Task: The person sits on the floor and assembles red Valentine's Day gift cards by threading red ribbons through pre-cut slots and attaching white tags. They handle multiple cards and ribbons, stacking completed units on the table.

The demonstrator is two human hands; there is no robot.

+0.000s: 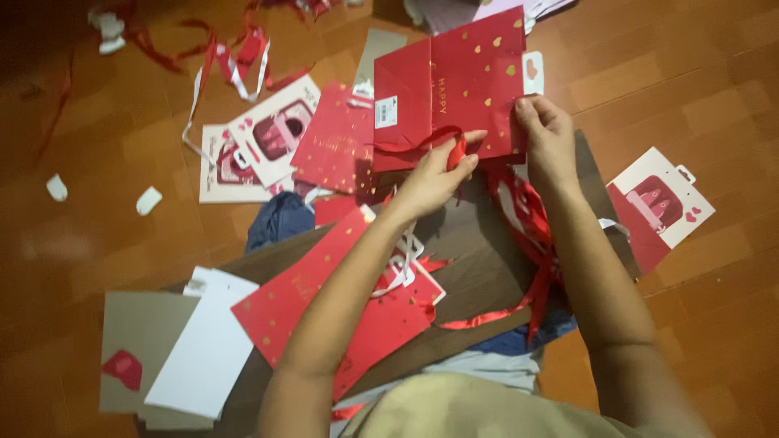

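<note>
Red gift bag point(454, 89), upright: right hand point(545, 134) fingers pinch its right edge; left hand point(434, 174) fingers grip red ribbon point(422, 144) at its lower front.

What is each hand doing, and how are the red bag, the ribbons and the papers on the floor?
Left hand: pinching a red ribbon at the bag's front.
Right hand: gripping the bag's right edge.
Red gift bag: held up, partly folded, gold hearts showing.
Flat red sheet: lying unfolded on the lap.
Loose ribbons: tangled under the right arm.
White card: flat on the floor.
</note>
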